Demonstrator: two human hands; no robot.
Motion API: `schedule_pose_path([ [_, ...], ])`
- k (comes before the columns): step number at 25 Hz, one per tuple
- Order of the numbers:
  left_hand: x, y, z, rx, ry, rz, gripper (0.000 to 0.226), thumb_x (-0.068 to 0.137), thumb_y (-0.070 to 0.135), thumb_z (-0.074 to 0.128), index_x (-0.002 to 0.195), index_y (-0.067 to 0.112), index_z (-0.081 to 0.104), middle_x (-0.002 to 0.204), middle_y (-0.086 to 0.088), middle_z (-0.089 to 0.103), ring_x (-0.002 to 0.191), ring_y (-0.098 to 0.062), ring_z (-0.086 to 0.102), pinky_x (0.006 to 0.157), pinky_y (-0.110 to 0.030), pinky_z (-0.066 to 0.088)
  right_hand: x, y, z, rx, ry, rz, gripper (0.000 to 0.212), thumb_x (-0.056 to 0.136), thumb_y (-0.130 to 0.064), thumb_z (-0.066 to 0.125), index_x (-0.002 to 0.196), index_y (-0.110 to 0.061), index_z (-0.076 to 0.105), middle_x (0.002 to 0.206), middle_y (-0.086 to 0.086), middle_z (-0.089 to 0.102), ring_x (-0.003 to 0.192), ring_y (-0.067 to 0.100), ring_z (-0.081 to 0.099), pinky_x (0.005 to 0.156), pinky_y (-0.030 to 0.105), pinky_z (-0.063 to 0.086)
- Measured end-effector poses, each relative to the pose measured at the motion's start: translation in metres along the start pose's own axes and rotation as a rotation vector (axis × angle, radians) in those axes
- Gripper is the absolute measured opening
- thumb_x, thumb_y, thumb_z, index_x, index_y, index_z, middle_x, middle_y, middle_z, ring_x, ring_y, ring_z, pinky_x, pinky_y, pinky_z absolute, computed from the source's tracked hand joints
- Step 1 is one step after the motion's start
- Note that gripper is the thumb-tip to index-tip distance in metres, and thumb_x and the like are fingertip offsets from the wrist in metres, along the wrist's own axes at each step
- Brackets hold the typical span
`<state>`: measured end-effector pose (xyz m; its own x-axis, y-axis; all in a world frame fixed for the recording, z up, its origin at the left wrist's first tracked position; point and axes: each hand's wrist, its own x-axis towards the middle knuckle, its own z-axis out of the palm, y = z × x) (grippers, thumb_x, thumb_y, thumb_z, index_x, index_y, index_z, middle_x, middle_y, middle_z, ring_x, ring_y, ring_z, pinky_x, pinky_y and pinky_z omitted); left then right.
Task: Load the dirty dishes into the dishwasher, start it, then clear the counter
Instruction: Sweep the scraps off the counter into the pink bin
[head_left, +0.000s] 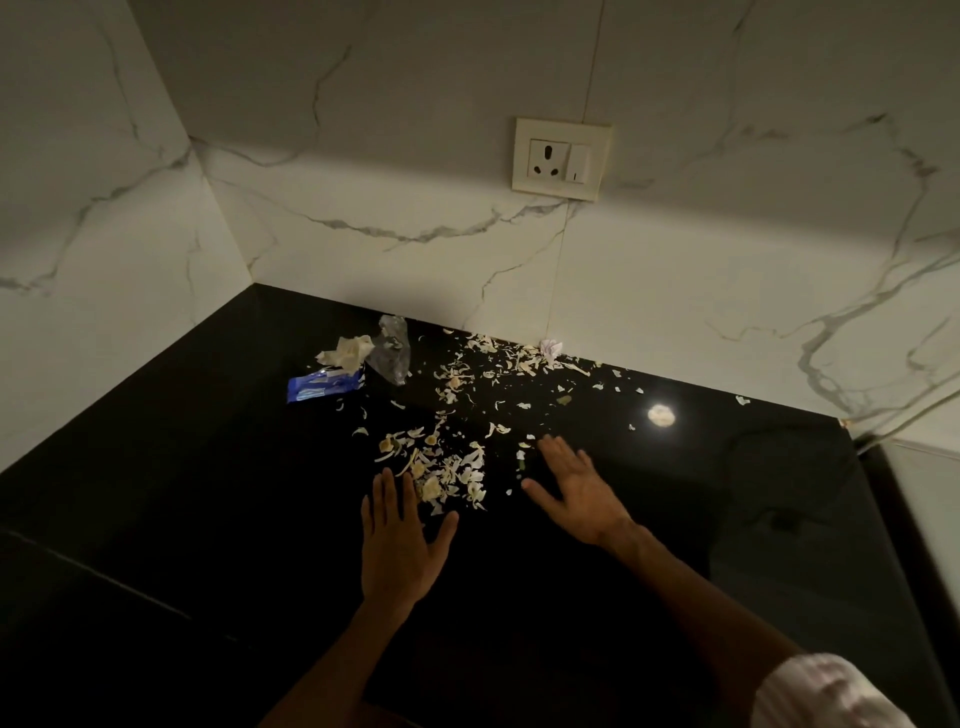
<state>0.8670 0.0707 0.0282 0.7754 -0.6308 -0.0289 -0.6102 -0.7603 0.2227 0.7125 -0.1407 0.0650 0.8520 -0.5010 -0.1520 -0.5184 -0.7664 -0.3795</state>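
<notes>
A black counter (208, 493) in a corner is strewn with pale peel scraps (483, 374), thickest in a small heap (447, 475) near my hands. My left hand (397, 540) lies flat and open just below and left of that heap, fingers touching its edge. My right hand (576, 488) is open too, palm down, to the right of the heap. A blue wrapper (322, 387), a crumpled pale wrapper (350, 351) and a clear plastic bag (392, 351) lie at the back left. A small crumpled paper (550, 347) sits against the wall.
White marble walls (363, 182) close the counter at the back and left. A socket with a switch (561, 158) is on the back wall. A lamp's reflection (661, 415) glows on the counter. A white edge (924, 467) borders the right side.
</notes>
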Motion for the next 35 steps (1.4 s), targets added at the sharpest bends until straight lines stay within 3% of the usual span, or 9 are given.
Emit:
schedule_pose_path([
  [4,0.0,0.001,-0.002,0.017,0.01,-0.001,0.1,0.083,0.081,0.008,0.155,0.014,0.003,0.162,-0.013,-0.009,0.148,-0.024,-0.015,0.119,-0.039,-0.011,-0.004,0.06,-0.026,0.057,0.233,0.257,0.078,0.096,-0.061,0.034,0.154,-0.011,0.018,0.161,0.01,0.015,0.149,0.024,0.008,0.122,0.044,0.005],
  [9,-0.001,0.002,-0.002,0.007,0.011,-0.012,0.098,0.084,0.081,0.015,0.155,0.015,0.006,0.162,-0.012,-0.006,0.149,-0.023,-0.012,0.119,-0.038,-0.009,-0.008,0.107,-0.027,-0.097,0.086,0.557,0.1,0.083,-0.078,0.006,0.155,-0.008,0.001,0.163,0.01,-0.005,0.149,0.022,-0.01,0.12,0.052,-0.005],
  [13,-0.001,0.001,-0.002,0.024,-0.004,-0.011,0.1,0.081,0.083,0.01,0.155,0.016,0.006,0.163,-0.011,-0.005,0.149,-0.022,-0.012,0.121,-0.039,-0.006,0.021,0.048,-0.016,-0.153,-0.111,0.105,0.086,0.092,-0.073,0.015,0.154,-0.017,-0.004,0.16,0.0,-0.012,0.148,0.018,-0.012,0.117,0.048,-0.013],
  [16,-0.001,0.001,-0.001,0.011,0.006,-0.026,0.101,0.079,0.084,0.009,0.156,0.017,0.01,0.163,-0.009,-0.004,0.149,-0.021,-0.012,0.122,-0.04,-0.002,0.026,0.037,-0.028,0.034,-0.19,-0.136,0.072,0.097,-0.061,0.031,0.154,-0.02,0.016,0.162,0.0,0.014,0.148,0.014,0.01,0.121,0.044,0.002],
  [21,0.002,0.001,0.0,-0.005,0.032,-0.033,0.102,0.079,0.085,0.014,0.155,0.017,0.013,0.163,-0.007,-0.002,0.149,-0.019,-0.01,0.122,-0.04,-0.001,0.012,0.154,-0.087,0.243,0.538,0.424,0.04,0.097,-0.035,0.054,0.118,-0.002,0.061,0.114,0.023,0.066,0.102,0.035,0.063,0.084,0.037,0.048],
  [24,0.003,0.003,0.002,-0.018,0.036,-0.045,0.1,0.08,0.084,0.017,0.155,0.018,0.014,0.163,-0.006,-0.002,0.149,-0.017,-0.01,0.122,-0.039,0.0,0.016,0.224,-0.104,0.182,0.437,0.667,0.061,0.095,-0.052,0.045,0.129,-0.002,0.05,0.129,0.026,0.053,0.119,0.041,0.05,0.097,0.047,0.045],
  [27,0.002,0.003,0.002,-0.01,0.021,-0.055,0.099,0.08,0.084,0.017,0.155,0.019,0.011,0.163,-0.004,-0.003,0.149,-0.015,-0.013,0.121,-0.037,-0.002,0.039,0.227,-0.081,-0.024,0.342,0.721,0.08,0.095,-0.06,0.034,0.143,0.004,0.031,0.148,0.029,0.028,0.139,0.045,0.023,0.116,0.055,0.019],
  [30,0.003,0.003,0.001,-0.003,0.007,-0.059,0.099,0.08,0.084,0.017,0.155,0.02,0.011,0.163,-0.004,-0.004,0.149,-0.015,-0.012,0.121,-0.037,-0.002,0.061,0.181,-0.06,-0.132,0.258,0.497,0.087,0.092,-0.066,0.018,0.148,0.0,0.026,0.154,0.025,0.023,0.145,0.037,0.015,0.12,0.051,0.008],
  [35,0.002,0.004,0.0,-0.035,0.008,-0.064,0.101,0.079,0.085,0.017,0.155,0.02,0.011,0.163,-0.003,-0.005,0.149,-0.015,-0.012,0.121,-0.038,-0.001,0.091,0.105,-0.05,0.219,0.005,-0.084,0.058,0.1,-0.053,0.035,0.149,-0.022,0.029,0.151,0.01,0.037,0.136,0.027,0.036,0.113,0.053,0.031],
])
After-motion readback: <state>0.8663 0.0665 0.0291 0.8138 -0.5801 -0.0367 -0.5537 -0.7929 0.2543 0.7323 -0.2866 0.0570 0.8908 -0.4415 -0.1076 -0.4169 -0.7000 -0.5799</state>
